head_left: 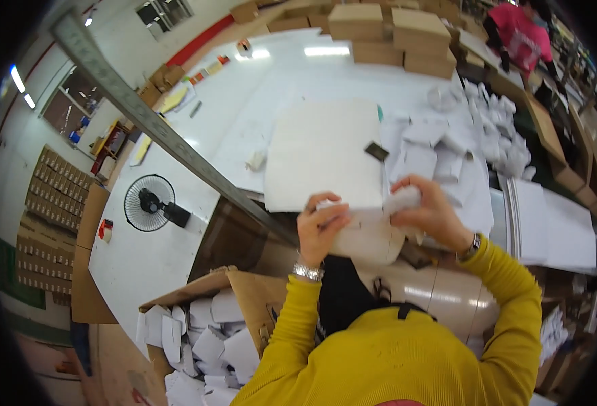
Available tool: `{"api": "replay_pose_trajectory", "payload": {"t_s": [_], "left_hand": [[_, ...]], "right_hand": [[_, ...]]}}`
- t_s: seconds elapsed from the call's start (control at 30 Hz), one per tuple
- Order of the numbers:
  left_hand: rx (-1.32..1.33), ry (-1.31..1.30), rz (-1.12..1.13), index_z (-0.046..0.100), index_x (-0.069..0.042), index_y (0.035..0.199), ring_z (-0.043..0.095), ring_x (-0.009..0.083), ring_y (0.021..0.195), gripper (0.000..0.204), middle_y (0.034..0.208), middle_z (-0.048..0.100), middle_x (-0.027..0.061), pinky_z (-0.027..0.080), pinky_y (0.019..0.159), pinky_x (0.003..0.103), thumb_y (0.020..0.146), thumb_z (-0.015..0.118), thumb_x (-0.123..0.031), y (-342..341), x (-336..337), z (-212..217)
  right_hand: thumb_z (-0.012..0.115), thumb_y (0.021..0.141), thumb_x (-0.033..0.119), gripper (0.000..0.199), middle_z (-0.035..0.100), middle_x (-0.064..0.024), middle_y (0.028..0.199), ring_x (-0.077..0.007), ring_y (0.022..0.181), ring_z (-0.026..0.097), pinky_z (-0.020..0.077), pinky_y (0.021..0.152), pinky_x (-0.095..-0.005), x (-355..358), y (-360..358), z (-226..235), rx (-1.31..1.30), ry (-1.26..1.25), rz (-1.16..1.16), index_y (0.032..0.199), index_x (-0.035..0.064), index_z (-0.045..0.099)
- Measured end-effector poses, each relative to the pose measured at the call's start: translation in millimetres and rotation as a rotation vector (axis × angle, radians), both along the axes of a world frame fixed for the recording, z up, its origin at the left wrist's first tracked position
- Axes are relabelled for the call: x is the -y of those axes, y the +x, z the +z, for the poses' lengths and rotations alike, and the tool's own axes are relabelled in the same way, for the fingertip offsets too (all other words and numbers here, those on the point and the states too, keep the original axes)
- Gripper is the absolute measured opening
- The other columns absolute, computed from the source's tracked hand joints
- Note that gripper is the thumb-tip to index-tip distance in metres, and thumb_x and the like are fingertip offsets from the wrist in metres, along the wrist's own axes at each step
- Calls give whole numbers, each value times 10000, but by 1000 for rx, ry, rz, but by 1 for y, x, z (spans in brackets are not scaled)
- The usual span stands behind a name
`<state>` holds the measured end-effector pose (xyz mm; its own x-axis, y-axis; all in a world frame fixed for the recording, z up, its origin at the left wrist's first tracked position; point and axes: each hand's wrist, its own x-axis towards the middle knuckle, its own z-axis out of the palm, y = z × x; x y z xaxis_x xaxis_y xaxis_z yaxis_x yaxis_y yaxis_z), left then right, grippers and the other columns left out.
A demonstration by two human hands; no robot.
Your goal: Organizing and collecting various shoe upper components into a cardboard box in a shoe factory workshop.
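Observation:
A large cream-white sheet or pad [322, 152] with rounded corners lies on the table in front of me. At its near edge my left hand [322, 227] is closed, fingers curled round a small whitish bit that I cannot make out. My right hand [434, 213] grips a small white paper piece [404, 199] between thumb and fingers, by the sheet's near right corner. Below both hands a pale rounded flap [366, 238] hangs over the table edge. A small dark flat object [376, 151] rests near the sheet's right edge.
Loose white paper pieces [423, 152] lie to the right, with a white stack [555, 220] beyond. A carton of white pieces [207, 338] stands lower left. A black fan [151, 203] and a slanting metal post [170, 145] are left. Brown boxes [407, 40] and a person in pink [520, 37] are far right.

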<state>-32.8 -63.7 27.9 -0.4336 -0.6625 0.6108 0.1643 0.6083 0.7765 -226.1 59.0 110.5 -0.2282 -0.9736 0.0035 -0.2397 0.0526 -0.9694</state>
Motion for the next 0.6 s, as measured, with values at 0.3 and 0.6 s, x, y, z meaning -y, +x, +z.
{"api": "replay_pose_trajectory", "payload": {"t_s": [0.3, 0.6], "left_hand": [[-72, 372, -184, 667, -26, 907, 552, 122, 848, 189, 909, 595, 37, 441, 731, 229, 725, 699, 15, -8, -8, -29], [-116, 159, -89, 658, -29, 893, 561, 137, 784, 217, 888, 593, 58, 454, 655, 234, 704, 663, 80, -7, -14, -20]], "right_hand": [[724, 607, -47, 398, 612, -38, 806, -100, 744, 589, 492, 656, -239, -1, -1, -6, 55, 130, 122, 957, 32, 551], [725, 598, -18, 381, 618, -48, 785, -108, 717, 586, 492, 643, -241, -6, -3, -8, 265, 308, 5, 937, 23, 556]]}}
